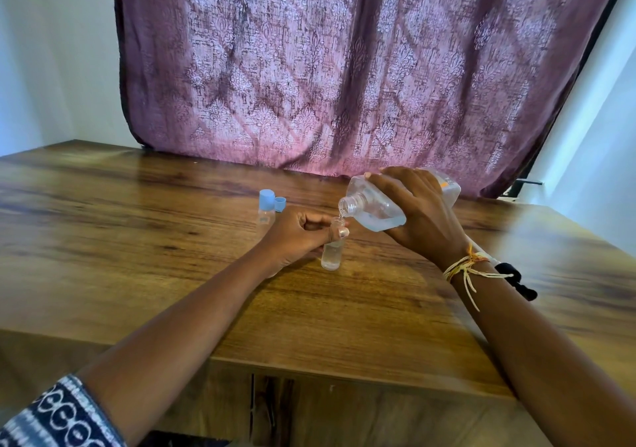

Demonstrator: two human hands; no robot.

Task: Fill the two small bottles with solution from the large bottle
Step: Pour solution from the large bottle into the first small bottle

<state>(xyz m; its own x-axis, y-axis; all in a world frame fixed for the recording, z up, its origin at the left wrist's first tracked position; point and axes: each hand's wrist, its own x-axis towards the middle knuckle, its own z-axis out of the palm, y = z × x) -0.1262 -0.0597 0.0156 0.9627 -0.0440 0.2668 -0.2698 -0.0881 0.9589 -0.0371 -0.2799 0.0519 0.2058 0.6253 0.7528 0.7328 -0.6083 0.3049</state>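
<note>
My right hand (420,212) grips the large clear bottle (375,205), tipped on its side with its open neck pointing left and down. Clear liquid pools in its lower side. Its mouth hangs just over the open small bottle (332,253), which stands upright on the wooden table (137,240) and holds clear liquid. My left hand (296,233) pinches this small bottle near its neck. A second small bottle (266,205) with a blue cap on stands further back to the left. A loose blue cap (280,204) lies right beside it.
A purple patterned curtain (344,68) hangs behind the table's far edge. A black object (516,279) lies on the table by my right wrist, partly hidden. White walls flank both sides.
</note>
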